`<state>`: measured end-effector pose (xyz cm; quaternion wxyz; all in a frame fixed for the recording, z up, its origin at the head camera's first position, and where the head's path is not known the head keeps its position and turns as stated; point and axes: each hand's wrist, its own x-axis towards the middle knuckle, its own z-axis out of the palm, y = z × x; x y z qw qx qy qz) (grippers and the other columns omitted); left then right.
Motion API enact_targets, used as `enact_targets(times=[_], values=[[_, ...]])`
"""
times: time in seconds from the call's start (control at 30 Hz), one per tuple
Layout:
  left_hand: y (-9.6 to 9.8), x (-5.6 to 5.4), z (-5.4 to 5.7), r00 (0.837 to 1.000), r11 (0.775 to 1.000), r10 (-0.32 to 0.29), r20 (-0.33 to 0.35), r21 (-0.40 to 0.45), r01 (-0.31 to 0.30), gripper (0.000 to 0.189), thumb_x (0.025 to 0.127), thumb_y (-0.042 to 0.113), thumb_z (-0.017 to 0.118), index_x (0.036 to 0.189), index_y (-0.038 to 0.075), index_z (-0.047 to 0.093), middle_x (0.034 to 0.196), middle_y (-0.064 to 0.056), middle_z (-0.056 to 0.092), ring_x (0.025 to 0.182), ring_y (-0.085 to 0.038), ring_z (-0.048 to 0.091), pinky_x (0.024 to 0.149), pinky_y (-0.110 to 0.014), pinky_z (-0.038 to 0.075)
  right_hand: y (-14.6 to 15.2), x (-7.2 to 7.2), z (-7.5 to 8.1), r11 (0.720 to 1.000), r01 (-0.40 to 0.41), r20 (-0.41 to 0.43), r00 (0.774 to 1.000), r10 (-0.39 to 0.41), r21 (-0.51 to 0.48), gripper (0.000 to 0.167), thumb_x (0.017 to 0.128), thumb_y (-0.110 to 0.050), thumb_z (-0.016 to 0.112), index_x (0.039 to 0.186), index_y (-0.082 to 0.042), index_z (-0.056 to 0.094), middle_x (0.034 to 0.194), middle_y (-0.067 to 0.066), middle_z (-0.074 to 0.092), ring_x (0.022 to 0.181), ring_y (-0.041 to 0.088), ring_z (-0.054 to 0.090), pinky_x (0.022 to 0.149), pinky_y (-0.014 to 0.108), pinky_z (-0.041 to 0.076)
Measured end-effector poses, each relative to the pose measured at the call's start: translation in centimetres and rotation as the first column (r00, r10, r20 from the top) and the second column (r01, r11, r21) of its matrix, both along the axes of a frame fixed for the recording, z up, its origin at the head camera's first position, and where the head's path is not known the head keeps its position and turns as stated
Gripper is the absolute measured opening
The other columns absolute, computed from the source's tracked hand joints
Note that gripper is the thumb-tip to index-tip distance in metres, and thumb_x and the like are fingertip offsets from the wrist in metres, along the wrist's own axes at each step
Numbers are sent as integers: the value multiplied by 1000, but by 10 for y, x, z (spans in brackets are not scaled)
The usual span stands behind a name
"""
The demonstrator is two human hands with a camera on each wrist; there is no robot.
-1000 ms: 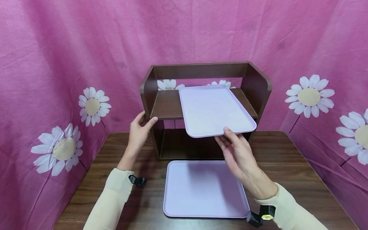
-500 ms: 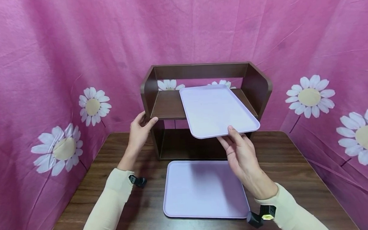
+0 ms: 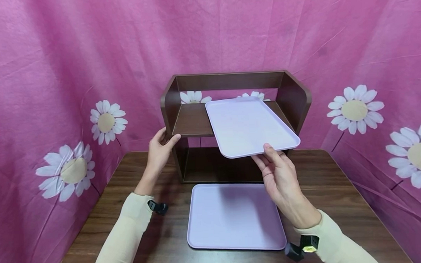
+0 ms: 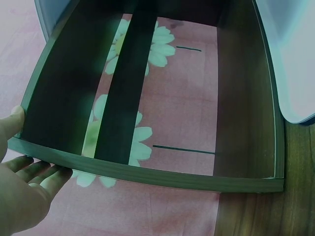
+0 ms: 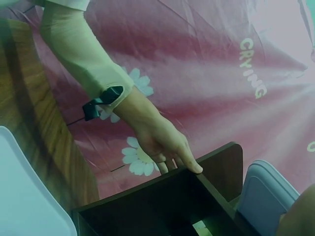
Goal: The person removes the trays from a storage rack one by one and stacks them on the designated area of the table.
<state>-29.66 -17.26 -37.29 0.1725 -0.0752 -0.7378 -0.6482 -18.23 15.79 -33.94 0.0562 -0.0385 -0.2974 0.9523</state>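
A dark brown two-tier shelf unit point(image 3: 192, 120) stands on the table. My left hand point(image 3: 158, 153) grips its left side, the thumb on the front edge at the middle board and the fingers around the outer face; the left wrist view shows this hand point(image 4: 29, 189) too. With thumb on top and fingers beneath, my right hand point(image 3: 279, 177) pinches the front edge of a pale lilac tray point(image 3: 250, 126). This tray sits askew, its back part over the upper board and its front sticking out. In the right wrist view the right hand point(image 5: 300, 216) shows only partly.
A second lilac tray point(image 3: 234, 217) lies flat on the wood-grain table point(image 3: 324, 197), right before the shelf unit. The unit's lower compartment point(image 3: 215, 164) faces me. A pink curtain with daisies point(image 3: 224, 34) hangs behind and at both sides.
My right hand has moved a little to the right with the upper tray's front edge, so the tray is turned slightly more. The left hand and the lower tray stay in place.
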Motion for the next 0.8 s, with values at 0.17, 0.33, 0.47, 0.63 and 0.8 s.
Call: enact_targets(times=[0.17, 0.33, 0.47, 0.63, 0.8], values=[[0, -1, -1, 1000, 1000, 5, 3, -9, -5, 59, 97, 25, 82, 147, 3, 60, 143, -21, 66, 134, -26, 63, 109, -27, 53, 7, 1, 2, 1000, -14, -43, 999, 13, -23, 13, 106, -3, 63, 119, -2, 64, 107, 8, 80, 103, 19, 76, 100, 36, 61], [0, -2, -1, 1000, 1000, 4, -2, -5, -4, 59, 97, 24, 82, 147, 2, 61, 144, -22, 66, 135, -26, 62, 117, -35, 49, 12, 1, 2, 999, -24, -60, 998, 21, -44, 14, 106, -1, 62, 119, 0, 67, 107, 10, 81, 103, 20, 77, 98, 37, 62], [0, -1, -1, 1000, 1000, 8, 7, -13, -8, 58, 97, 25, 82, 147, 3, 61, 144, -20, 66, 133, -26, 63, 101, -19, 53, 15, 1, 2, 997, -27, -53, 998, 24, -67, 17, 106, 0, 61, 121, 1, 68, 107, 12, 81, 103, 21, 77, 96, 38, 63], [0, 0, -1, 1000, 1000, 9, 6, -13, -9, 57, 97, 25, 82, 147, 3, 61, 143, -21, 67, 132, -28, 63, 90, -10, 50, 18, 3, 3, 997, -28, -60, 998, 23, -78, 18, 106, 1, 61, 121, 2, 70, 108, 14, 81, 102, 23, 78, 94, 39, 64], [1, 0, 0, 1000, 1000, 9, 9, -9, -9, 58, 97, 24, 81, 148, 3, 61, 143, -21, 67, 131, -28, 63, 88, -10, 51, 21, 4, 4, 997, -18, -70, 997, 12, -81, 17, 105, 1, 61, 118, 4, 71, 107, 15, 81, 100, 24, 79, 92, 39, 64]])
